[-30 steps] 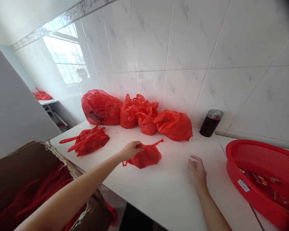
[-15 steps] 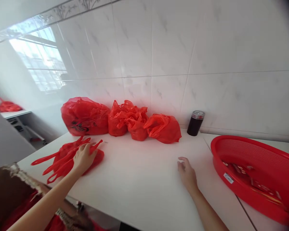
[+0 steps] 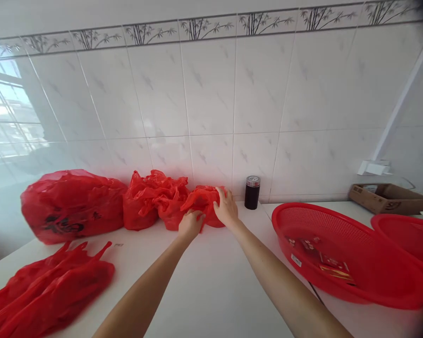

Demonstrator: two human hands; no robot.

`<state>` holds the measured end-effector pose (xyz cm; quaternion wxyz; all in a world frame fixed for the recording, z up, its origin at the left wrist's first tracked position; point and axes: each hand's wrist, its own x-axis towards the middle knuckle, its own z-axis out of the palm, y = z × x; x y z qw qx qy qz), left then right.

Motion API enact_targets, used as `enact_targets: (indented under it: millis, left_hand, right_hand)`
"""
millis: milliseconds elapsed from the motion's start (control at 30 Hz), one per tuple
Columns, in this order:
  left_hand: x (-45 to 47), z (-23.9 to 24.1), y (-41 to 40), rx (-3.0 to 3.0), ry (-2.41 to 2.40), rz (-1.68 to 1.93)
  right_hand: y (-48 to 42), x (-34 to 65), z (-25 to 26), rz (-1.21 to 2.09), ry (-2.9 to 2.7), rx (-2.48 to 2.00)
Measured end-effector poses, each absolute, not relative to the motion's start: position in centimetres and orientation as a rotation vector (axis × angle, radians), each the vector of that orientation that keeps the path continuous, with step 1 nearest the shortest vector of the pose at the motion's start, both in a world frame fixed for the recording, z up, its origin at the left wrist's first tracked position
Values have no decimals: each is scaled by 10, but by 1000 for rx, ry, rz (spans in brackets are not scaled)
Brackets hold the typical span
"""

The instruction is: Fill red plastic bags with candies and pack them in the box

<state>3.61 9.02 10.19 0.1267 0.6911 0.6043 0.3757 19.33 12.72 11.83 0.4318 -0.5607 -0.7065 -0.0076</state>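
Observation:
A filled red plastic bag (image 3: 206,199) rests on the white table against the tiled wall, its top loosely gathered. My left hand (image 3: 191,224) is at its front left, fingers curled onto the plastic. My right hand (image 3: 227,207) is bent over the bag's right side, thumb in front and fingers reaching over the top. Left of it stand two more crumpled red bags (image 3: 157,195) and a large bulging red bag (image 3: 74,206) with black lettering. A pile of flat red plastic bags (image 3: 61,286) lies at the table's left front, away from both hands.
A dark cup with a silver lid (image 3: 252,192) stands right of the bags. Farther right sits a red plastic basket (image 3: 384,267) with small red packets in it, overlapped by another red basket (image 3: 409,230). An open cardboard box (image 3: 391,204) is behind them.
My left hand has left the flat bags and moved right to the rightmost filled bag. My right hand has moved up onto the same bag. The view has turned right.

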Motion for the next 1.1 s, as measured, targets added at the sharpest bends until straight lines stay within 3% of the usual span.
enact_targets:
  millis: [167,367,600,733,933,1100]
  left_hand:
    - [35,117,96,1965,1699,1150]
    - [41,103,111,1732,1779,1190]
    - [18,134,73,1519,1674,1727]
    - [14,141,22,1429,1693,1830]
    - [53,95,-23,1325,1698,1653]
    - [76,78,-34,1207,1566,1609]
  right_hand:
    - [133,197,89,8,-1874,-1472]
    - [111,170,67,-73,-1999,-1365]
    - [121,203,61,145,-1931,-1590]
    - [120,216,73,202,-1848,-1606]
    - [17,212,96,350,-1241,-1038]
    - [-85,211,78,179,-1392,-838]
